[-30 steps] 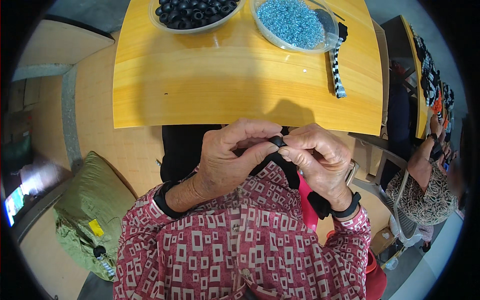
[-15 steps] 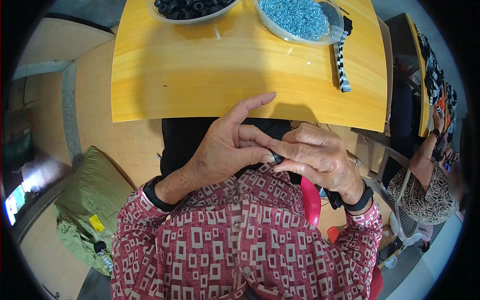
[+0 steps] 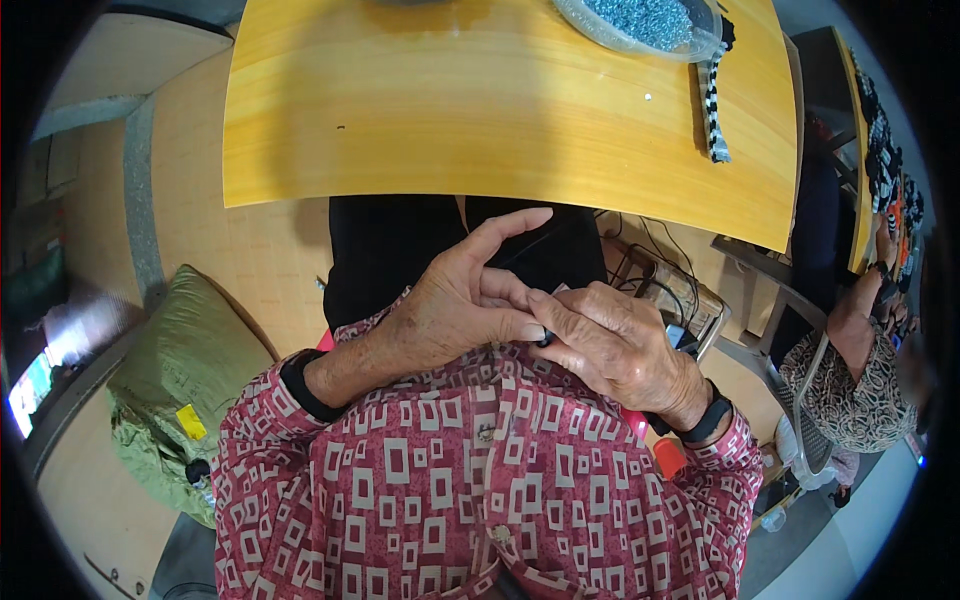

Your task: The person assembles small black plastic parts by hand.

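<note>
My left hand point(image 3: 430, 305) and my right hand point(image 3: 625, 340) meet above my lap, just in front of the table edge. A small black piece point(image 3: 545, 339) sits between their fingertips, mostly covered. The left thumb and bent fingers pinch it from one side, while the left index finger sticks out. From the other side, the right thumb and fingers close on it. Beyond the hands lies the yellow wooden table point(image 3: 420, 150). On its far right stands a clear plastic bowl point(image 3: 590, 32) of shiny blue beads, beside a black-and-white beaded strip point(image 3: 711, 110).
A white speck point(image 3: 648, 97) and a dark speck point(image 3: 341, 127) lie on the table. A stuffed green bag point(image 3: 190, 345) rests on the floor at left. Cables point(image 3: 660, 265) hang below the table at right. Farther right sits another person point(image 3: 850, 370) at a second table.
The view has tipped toward my lap, so the table appears higher. The bowl of black pieces has almost left the picture. Both hands keep their pinch, with the black piece now more hidden.
</note>
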`<action>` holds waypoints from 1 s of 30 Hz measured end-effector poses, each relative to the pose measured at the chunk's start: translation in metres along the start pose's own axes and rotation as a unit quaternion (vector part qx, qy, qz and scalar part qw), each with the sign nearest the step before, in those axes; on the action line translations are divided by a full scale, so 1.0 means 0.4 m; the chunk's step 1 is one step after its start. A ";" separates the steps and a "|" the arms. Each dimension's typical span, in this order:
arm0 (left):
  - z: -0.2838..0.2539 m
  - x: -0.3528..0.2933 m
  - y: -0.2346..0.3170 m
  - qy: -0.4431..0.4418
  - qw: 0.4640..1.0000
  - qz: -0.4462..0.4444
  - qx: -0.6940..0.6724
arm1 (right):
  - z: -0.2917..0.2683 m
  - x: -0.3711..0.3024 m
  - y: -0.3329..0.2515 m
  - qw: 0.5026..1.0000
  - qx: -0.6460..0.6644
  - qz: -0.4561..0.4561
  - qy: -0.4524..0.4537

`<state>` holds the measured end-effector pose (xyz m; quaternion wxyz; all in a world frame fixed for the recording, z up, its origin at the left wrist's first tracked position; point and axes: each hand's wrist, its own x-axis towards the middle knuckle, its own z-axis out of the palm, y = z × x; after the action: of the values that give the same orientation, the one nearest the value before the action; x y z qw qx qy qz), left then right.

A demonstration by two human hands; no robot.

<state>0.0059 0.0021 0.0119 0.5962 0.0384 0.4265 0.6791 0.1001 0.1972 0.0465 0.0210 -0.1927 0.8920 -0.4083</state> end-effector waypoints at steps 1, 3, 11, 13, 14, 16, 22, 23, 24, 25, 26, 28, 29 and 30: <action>-0.002 -0.003 -0.006 0.001 1.000 -0.002 -0.002 | 0.006 -0.003 -0.002 1.000 -0.001 0.001 0.012; -0.013 -0.009 -0.018 -0.002 1.000 -0.016 -0.013 | 0.035 -0.010 0.001 0.999 -0.019 -0.016 0.022; -0.030 -0.018 -0.040 0.006 0.997 -0.051 -0.055 | 0.052 0.000 0.013 1.000 0.025 -0.016 0.009; -0.032 -0.016 -0.042 0.006 0.996 -0.053 -0.071 | 0.043 0.011 0.011 0.997 0.067 0.024 -0.007; -0.033 -0.016 -0.040 0.009 0.996 -0.047 -0.072 | 0.042 0.011 0.011 0.997 0.067 0.024 -0.007; -0.032 -0.017 -0.036 0.013 0.996 -0.041 -0.075 | 0.041 0.011 0.011 0.999 0.042 0.016 0.020; -0.036 -0.024 -0.043 0.006 0.996 -0.059 -0.064 | 0.050 0.008 0.021 0.999 -0.005 -0.040 0.019; -0.036 -0.025 -0.037 0.008 0.997 -0.065 -0.047 | 0.058 0.009 0.026 0.999 -0.005 -0.039 0.019; -0.037 -0.027 -0.035 0.010 0.997 -0.072 -0.031 | 0.069 0.009 0.032 0.998 0.012 -0.050 0.024; -0.039 -0.027 -0.036 0.009 0.997 -0.073 -0.032 | 0.076 0.010 0.033 0.997 0.029 -0.060 0.030; -0.039 -0.027 -0.038 0.005 0.997 -0.076 -0.026 | 0.077 0.012 0.031 0.997 0.031 -0.061 0.029; -0.039 -0.027 -0.040 0.002 0.997 -0.080 -0.022 | 0.079 0.015 0.025 0.997 0.027 -0.058 0.032; -0.041 -0.027 -0.039 -0.004 0.995 -0.090 -0.043 | 0.081 0.016 0.024 0.997 0.027 -0.058 0.031; -0.042 -0.028 -0.039 -0.010 0.993 -0.101 -0.065 | 0.083 0.017 0.024 0.997 0.032 -0.061 0.042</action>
<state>0.0117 -0.0174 -0.0034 0.6668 -0.0368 0.3777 0.6413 0.0973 0.1767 0.0181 -0.0355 -0.2282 0.8653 -0.4448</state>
